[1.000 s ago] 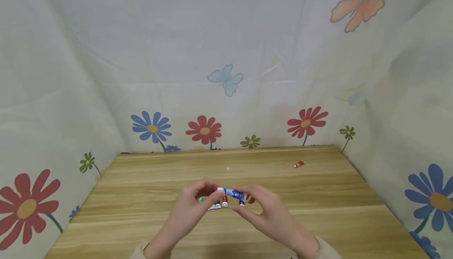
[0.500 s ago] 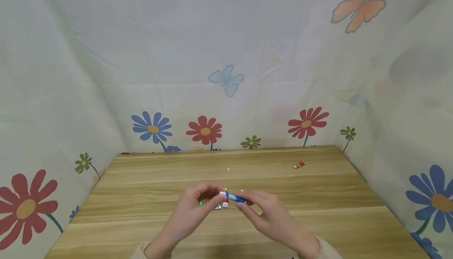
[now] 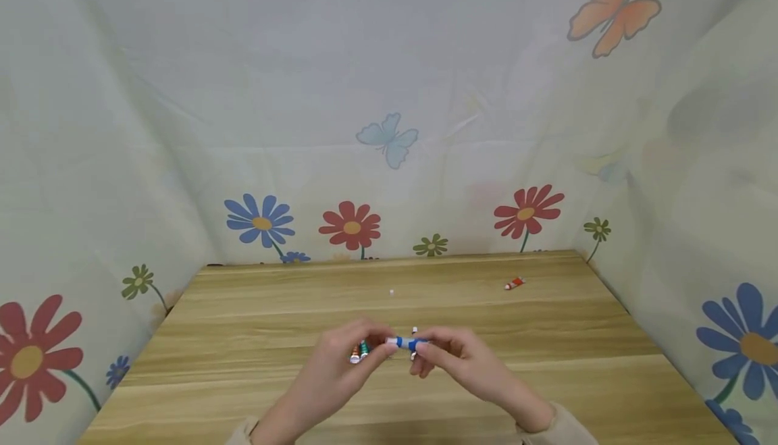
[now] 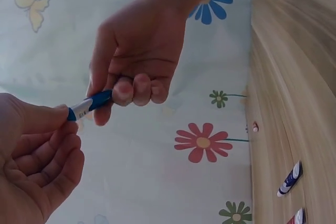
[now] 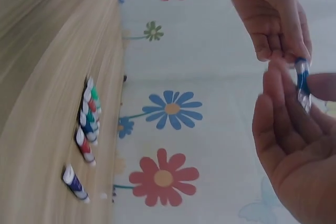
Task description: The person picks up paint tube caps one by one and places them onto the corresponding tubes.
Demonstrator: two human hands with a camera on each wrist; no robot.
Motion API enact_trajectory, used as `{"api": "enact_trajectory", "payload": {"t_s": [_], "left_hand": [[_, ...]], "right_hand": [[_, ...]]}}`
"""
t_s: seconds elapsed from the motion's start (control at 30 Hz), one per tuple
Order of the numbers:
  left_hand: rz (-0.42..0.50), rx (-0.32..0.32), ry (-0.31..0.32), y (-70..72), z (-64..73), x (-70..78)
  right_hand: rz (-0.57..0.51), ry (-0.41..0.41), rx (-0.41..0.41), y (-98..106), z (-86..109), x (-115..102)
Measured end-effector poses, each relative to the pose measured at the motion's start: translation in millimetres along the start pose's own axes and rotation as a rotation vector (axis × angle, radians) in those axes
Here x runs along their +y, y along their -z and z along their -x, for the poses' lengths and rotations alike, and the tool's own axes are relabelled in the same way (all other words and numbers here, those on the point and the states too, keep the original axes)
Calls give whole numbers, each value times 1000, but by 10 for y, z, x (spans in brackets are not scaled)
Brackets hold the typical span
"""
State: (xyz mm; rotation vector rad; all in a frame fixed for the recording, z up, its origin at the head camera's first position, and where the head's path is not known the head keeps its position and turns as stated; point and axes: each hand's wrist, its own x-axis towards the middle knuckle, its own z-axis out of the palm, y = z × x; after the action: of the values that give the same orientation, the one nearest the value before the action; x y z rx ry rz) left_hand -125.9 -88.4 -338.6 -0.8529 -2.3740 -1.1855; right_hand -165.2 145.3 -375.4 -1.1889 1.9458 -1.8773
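Observation:
A small blue and white paint tube point(image 3: 404, 343) is held level above the table between both hands. My left hand point(image 3: 346, 357) pinches its white cap end between thumb and index finger. My right hand point(image 3: 471, 360) grips the blue body toward the tail, its thumb along the side. In the left wrist view, the tube point(image 4: 84, 107) spans the gap between the two sets of fingertips. Silver shows at the tube's tail point(image 5: 304, 100) in the right wrist view. The cap itself is mostly covered by my left fingers.
Several paint tubes lie in a row on the wooden table point(image 3: 273, 377), with a red tube point(image 5: 85, 146) and a purple tube point(image 5: 76, 183) at one end. An orange-red tube point(image 3: 514, 283) lies at the back right. One small white piece point(image 3: 392, 292) sits behind the hands.
The tube has shifted slightly right and come from slanted to nearly level, rolling between the fingers. My left hand moved a little right; my right fingers changed their grip along the body.

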Motion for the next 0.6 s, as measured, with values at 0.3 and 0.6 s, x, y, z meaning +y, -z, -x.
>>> {"api": "enact_trajectory", "payload": {"t_s": [0.3,0.6], "left_hand": [[148,-28,370,-11,-47,-166],[228,-92,405,-68,-50,-298]], "right_hand": [[625,424,208,-127,-44,88],[750,540,251,-162,-57,117]]}}
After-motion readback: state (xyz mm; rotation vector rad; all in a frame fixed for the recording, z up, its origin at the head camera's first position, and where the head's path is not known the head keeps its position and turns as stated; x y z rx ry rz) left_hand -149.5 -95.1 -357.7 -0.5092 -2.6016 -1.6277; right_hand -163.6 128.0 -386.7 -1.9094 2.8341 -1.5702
